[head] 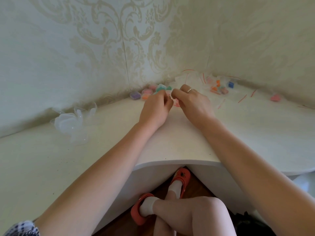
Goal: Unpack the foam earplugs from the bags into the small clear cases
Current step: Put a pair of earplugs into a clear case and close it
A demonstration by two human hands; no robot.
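While pinched between both hands' curled fingers (176,94), small red-edged bag (176,103), pink earplugs inside.

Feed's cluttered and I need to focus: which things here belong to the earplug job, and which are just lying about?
Job:
small bag pinched between left hand and right hand
filled cases
empty clear cases
bagged earplugs

Lying about:
emptied bags
orange clogs

- Tiny clear bag (176,102) with a red zip strip, something pink inside, pinched between both hands
- Filled cases (148,92) clustered by the wall, pastel plugs inside
- Empty clear cases (70,124) heaped far left
- Unopened bags (217,86) piled in the corner
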